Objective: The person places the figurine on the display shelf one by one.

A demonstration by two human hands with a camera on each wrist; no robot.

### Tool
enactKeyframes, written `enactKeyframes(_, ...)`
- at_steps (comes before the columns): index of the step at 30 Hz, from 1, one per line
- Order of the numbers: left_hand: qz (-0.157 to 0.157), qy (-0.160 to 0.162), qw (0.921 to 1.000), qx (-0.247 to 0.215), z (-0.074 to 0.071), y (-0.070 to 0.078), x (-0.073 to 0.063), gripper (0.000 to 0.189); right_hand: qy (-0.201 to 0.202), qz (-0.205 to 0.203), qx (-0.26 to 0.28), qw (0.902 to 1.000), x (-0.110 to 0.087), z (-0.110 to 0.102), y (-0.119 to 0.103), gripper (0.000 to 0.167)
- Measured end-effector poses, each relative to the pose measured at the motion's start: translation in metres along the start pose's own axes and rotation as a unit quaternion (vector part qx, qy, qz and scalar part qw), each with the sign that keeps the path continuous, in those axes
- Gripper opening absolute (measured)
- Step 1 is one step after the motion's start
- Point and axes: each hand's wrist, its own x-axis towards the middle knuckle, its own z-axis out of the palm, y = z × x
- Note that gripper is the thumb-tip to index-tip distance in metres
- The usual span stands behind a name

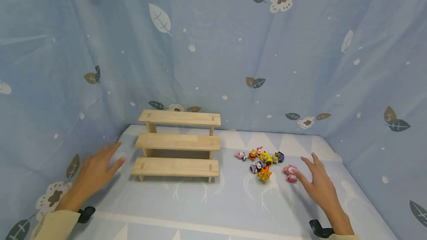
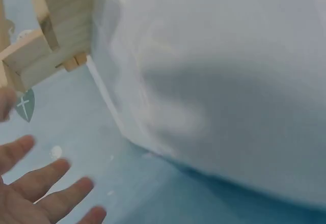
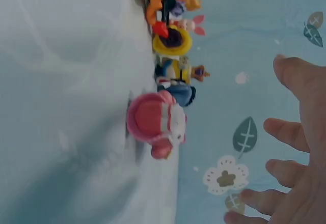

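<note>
My left hand (image 1: 96, 169) hovers left of a three-step wooden shelf (image 1: 176, 142), fingers spread and nothing held. The left wrist view shows its fingers (image 2: 43, 178) apart, below the shelf's wooden steps (image 2: 66, 10). My right hand (image 1: 318, 184) is above the table at the right, fingers extended and holding nothing. Nearest to it stands a pink figurine (image 1: 291, 173), also seen as a pink and white figurine (image 3: 155, 122) in the right wrist view. Left of that is a cluster of small figurines, among them an orange one (image 1: 264, 174) and a yellow-haired one (image 1: 265, 158).
The table (image 1: 150, 203) wears a pale blue patterned cloth. Blue curtains (image 1: 213, 47) with leaf and flower prints hang behind it and on both sides. Black wrist straps (image 1: 86, 214) show at the sleeves.
</note>
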Motion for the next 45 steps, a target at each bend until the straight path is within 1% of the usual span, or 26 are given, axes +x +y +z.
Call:
enactKeyframes(2, -0.013, 0.008, 0.9989, -0.045, 0.0, 0.003, 0.003, 0.06, 0.007, -0.001, 0.01, 0.9999, 0.001, 0.005, -0.004, 0.065)
enactKeyframes(4, -0.038, 0.007, 0.9953, -0.089, 0.001, 0.007, 0.005, 0.056, 0.012, 0.004, 0.035, 0.9993, 0.002, 0.01, -0.009, 0.057)
enactKeyframes(7, -0.079, 0.002, 0.9866, -0.143, 0.003, 0.013, 0.01, 0.057, 0.027, 0.024, 0.088, 0.9955, 0.001, 0.018, -0.015, 0.049)
enactKeyframes(10, -0.104, 0.001, 0.9779, -0.182, 0.005, 0.016, 0.016, 0.058, 0.031, 0.055, 0.132, 0.9892, 0.0, 0.025, -0.021, 0.046)
enactKeyframes(12, -0.11, 0.002, 0.9717, -0.209, 0.006, 0.017, 0.02, 0.058, 0.029, 0.068, 0.147, 0.9863, 0.0, 0.028, -0.024, 0.046)
enactKeyframes(15, -0.103, 0.001, 0.9614, -0.255, 0.012, 0.016, 0.026, 0.056, 0.019, 0.077, 0.16, 0.9839, -0.001, 0.034, -0.028, 0.046)
enactKeyframes(20, -0.084, -0.002, 0.9419, -0.325, 0.024, 0.013, 0.035, 0.055, 0.013, 0.069, 0.167, 0.9835, -0.002, 0.044, -0.03, 0.046)
enactKeyframes(22, -0.088, -0.003, 0.9323, -0.351, 0.028, 0.013, 0.039, 0.056, 0.013, 0.065, 0.171, 0.9831, -0.002, 0.048, -0.031, 0.048)
enactKeyframes(24, -0.094, -0.002, 0.9243, -0.37, 0.03, 0.015, 0.042, 0.057, 0.012, 0.062, 0.175, 0.9826, -0.002, 0.052, -0.032, 0.048)
enactKeyframes(27, -0.105, -0.005, 0.9167, -0.385, 0.033, 0.018, 0.046, 0.058, 0.01, 0.06, 0.183, 0.9813, -0.002, 0.057, -0.034, 0.049)
enactKeyframes(32, -0.124, -0.013, 0.9118, -0.391, 0.038, 0.021, 0.051, 0.06, 0.0, 0.05, 0.193, 0.98, -0.002, 0.063, -0.037, 0.053)
enactKeyframes(35, -0.13, -0.022, 0.9083, -0.397, 0.042, 0.02, 0.055, 0.062, -0.003, 0.046, 0.197, 0.9794, -0.002, 0.066, -0.038, 0.053)
enactKeyframes(41, -0.146, -0.028, 0.9037, -0.402, 0.05, 0.018, 0.061, 0.064, -0.015, 0.046, 0.225, 0.9732, -0.002, 0.07, -0.041, 0.055)
enactKeyframes(45, -0.151, -0.027, 0.896, -0.417, 0.056, 0.015, 0.065, 0.065, -0.018, 0.039, 0.231, 0.9721, -0.002, 0.072, -0.043, 0.054)
